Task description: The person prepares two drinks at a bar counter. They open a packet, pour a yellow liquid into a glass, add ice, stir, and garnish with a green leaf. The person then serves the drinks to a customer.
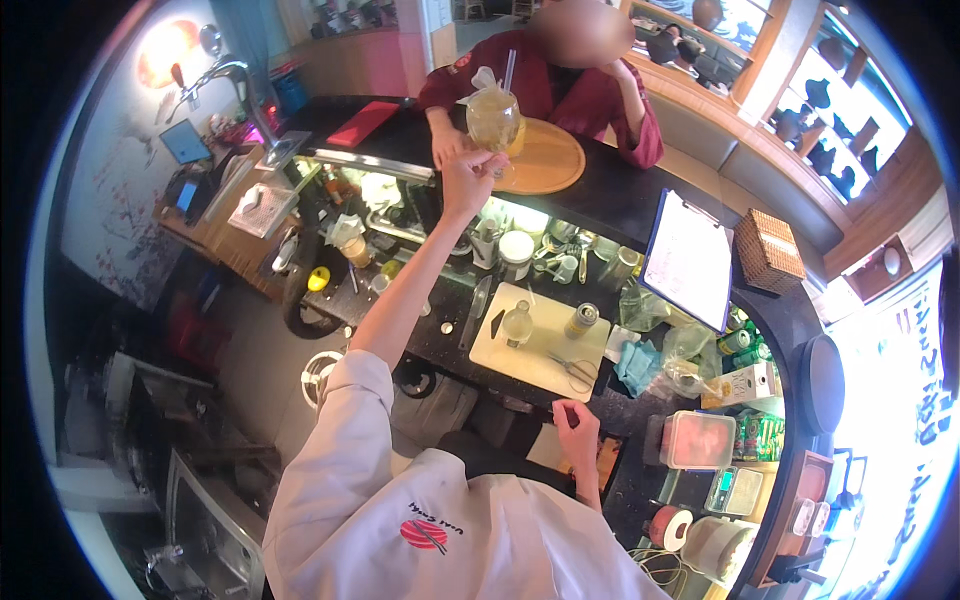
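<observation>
My left hand (469,180) reaches out over the raised dark counter, its fingers closed on the stem of a stemmed glass (492,116). The glass holds a pale drink, a straw and a white garnish, and is over the left part of a round wooden tray (551,161). A second yellowish drink shows partly behind it. My right hand (577,433), fingers curled with nothing seen in them, is near the front edge of the lower worktop. Beyond it lies a cream cutting board (495,356) with a small glass bottle (517,324), a can (581,320) and scissors (574,367).
A person in a dark red top (525,82) leans on the counter behind the tray. A knife (475,311) lies left of the board, a blue cloth (637,366) right of it. A clipboard (688,259) and wicker box (769,251) are at the right; a beer tap (247,94) stands left.
</observation>
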`<state>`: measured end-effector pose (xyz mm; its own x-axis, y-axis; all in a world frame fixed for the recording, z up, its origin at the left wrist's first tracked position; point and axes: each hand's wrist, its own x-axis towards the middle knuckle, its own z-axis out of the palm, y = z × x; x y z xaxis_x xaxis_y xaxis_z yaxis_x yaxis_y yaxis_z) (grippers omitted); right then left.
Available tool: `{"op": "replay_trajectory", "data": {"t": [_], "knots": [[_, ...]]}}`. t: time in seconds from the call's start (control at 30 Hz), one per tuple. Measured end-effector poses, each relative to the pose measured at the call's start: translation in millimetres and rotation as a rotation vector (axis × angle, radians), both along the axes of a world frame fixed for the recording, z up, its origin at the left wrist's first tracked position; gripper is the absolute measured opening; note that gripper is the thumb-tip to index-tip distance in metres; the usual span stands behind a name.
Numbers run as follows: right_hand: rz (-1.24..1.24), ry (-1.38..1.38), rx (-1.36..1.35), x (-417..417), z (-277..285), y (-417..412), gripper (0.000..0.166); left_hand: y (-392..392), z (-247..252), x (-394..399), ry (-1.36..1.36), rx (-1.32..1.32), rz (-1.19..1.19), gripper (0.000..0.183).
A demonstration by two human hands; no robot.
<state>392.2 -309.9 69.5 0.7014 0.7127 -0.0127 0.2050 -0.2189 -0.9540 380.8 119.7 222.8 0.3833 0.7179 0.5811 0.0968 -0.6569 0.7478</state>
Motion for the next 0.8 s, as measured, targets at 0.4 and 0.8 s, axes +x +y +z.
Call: {"op": "replay_trajectory", "data": {"t": [0.4, 0.8], "knots": [[-0.218, -0.022, -0.189, -34, -33, -52, 0.017, 55, -69, 92, -0.090, 0.030, -0.061, 0.011], [-0.326, 0.025, -0.301, -58, -31, -64, 0.019, 71, -97, 123, -0.015, 0.027, -0.031, 0.013]]}}
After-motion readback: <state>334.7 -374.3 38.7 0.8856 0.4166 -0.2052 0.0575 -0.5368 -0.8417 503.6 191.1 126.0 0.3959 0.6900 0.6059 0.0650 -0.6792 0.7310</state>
